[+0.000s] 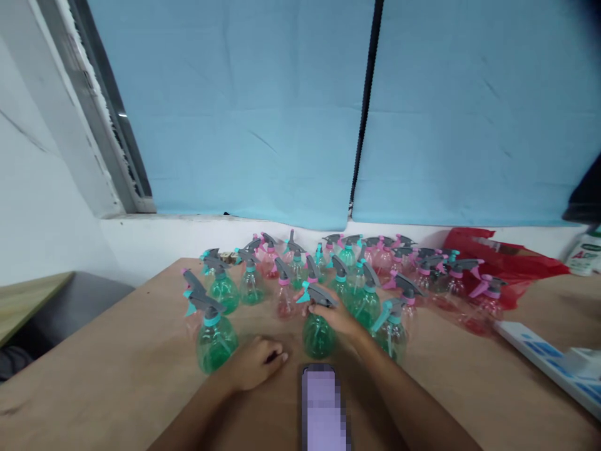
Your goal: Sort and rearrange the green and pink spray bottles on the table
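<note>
My right hand [339, 317] is wrapped round the neck of a green spray bottle [318, 338] with a grey and turquoise trigger head. The bottle stands upright on the wooden table [154, 369]. Left of it, my left hand [258, 363] rests on the tabletop, fingers curled in a loose fist with nothing visible in them. Just beyond that hand is another green spray bottle [216, 343]. A clear bottle with a turquoise trigger [392, 332] stands right of my right wrist. Near the table's front, between my forearms, lies a purple phone-like object [323, 407], its surface pixelated.
Several green and pink spray bottles [285, 297] crowd the back of the table. A red plastic bag [511, 266] lies at the back right. Farther right are a white and blue box [549, 354] and a white container [585, 252]. Blue curtains [263, 113] hang behind.
</note>
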{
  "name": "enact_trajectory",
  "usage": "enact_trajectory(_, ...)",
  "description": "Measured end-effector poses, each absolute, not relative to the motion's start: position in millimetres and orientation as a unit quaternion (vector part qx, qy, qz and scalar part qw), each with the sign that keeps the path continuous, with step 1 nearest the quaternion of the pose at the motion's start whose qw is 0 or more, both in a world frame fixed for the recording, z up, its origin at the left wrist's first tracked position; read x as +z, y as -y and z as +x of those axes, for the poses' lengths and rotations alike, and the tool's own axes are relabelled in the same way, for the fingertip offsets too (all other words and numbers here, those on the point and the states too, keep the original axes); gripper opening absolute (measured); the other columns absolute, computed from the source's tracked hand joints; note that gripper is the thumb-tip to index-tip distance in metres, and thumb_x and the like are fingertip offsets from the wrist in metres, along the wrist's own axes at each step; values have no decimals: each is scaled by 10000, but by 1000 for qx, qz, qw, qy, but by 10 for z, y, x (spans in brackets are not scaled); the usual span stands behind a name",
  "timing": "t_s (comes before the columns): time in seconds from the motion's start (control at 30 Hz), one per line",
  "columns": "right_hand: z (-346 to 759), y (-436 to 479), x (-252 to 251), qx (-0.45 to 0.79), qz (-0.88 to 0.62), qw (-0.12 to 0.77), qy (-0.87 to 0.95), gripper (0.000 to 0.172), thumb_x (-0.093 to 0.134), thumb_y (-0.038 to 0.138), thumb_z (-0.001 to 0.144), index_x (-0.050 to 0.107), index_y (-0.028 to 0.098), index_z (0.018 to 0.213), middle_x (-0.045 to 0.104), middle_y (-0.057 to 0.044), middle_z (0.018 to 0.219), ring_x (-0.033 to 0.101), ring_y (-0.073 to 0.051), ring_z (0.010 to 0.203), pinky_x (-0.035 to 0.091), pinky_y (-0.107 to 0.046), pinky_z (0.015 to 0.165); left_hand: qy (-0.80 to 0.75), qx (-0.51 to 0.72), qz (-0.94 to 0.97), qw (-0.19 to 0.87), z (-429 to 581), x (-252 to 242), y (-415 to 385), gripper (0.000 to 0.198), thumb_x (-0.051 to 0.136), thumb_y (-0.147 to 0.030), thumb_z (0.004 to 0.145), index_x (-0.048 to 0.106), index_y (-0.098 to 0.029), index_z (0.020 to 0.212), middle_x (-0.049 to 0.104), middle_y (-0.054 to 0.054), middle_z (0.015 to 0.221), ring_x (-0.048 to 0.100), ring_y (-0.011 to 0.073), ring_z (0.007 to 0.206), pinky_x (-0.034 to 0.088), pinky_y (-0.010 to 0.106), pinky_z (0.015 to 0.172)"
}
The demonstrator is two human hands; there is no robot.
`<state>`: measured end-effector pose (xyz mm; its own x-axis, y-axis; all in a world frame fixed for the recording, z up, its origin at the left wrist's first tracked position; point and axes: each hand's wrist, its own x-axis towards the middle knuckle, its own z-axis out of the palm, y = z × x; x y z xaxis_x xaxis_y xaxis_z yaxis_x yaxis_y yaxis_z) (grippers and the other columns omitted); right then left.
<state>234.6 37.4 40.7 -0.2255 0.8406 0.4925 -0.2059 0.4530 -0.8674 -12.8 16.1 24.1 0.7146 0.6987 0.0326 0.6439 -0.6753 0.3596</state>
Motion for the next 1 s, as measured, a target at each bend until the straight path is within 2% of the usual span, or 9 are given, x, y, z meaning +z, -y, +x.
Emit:
enact_trajectory(0.1,2323,-356,482,465,-250,562,636,266,639,212,736,748,265,973,724,9,766,645,-170,660,515,-313,720,-360,85,915,161,-132,222,-175,470,423,-474,1050,501,-194,680,560,-4,644,501,151,598,271,285,581)
enact_trajectory(0.23,2305,-338,528,490,-248,540,638,294,584,212,670,750,258,909,694,20,655,641,-185,637,507,-318,702,-358,86,917,154,-135,212,-184,475,416,-478,1059,506,-195,689,562,-7,646,507,152,603,269,289,585)
enact_trajectory(0.43,2320,-314,532,496,-282,533,625,151,592,288,660,712,225,726,675,-9,633,634,-195,620,468,-317,644,-366,86,912,164,-130,239,-160,462,425,-476,1055,535,-195,705,599,1,683,544,158,627,295,285,597)
enact_trajectory(0.7,2316,-325,537,485,-248,534,646,255,577,247,647,741,235,841,676,16,624,630,-182,600,479,-323,690,-364,91,913,161,-130,240,-148,456,428,-465,1050,542,-195,701,595,2,676,535,157,622,293,288,591)
enact_trajectory(1.0,2317,-321,496,498,-271,546,616,345,565,212,621,747,230,914,683,12,640,613,-180,575,471,-313,642,-357,91,915,165,-133,231,-163,435,440,-448,1045,517,-198,697,575,-2,670,516,156,615,274,289,584)
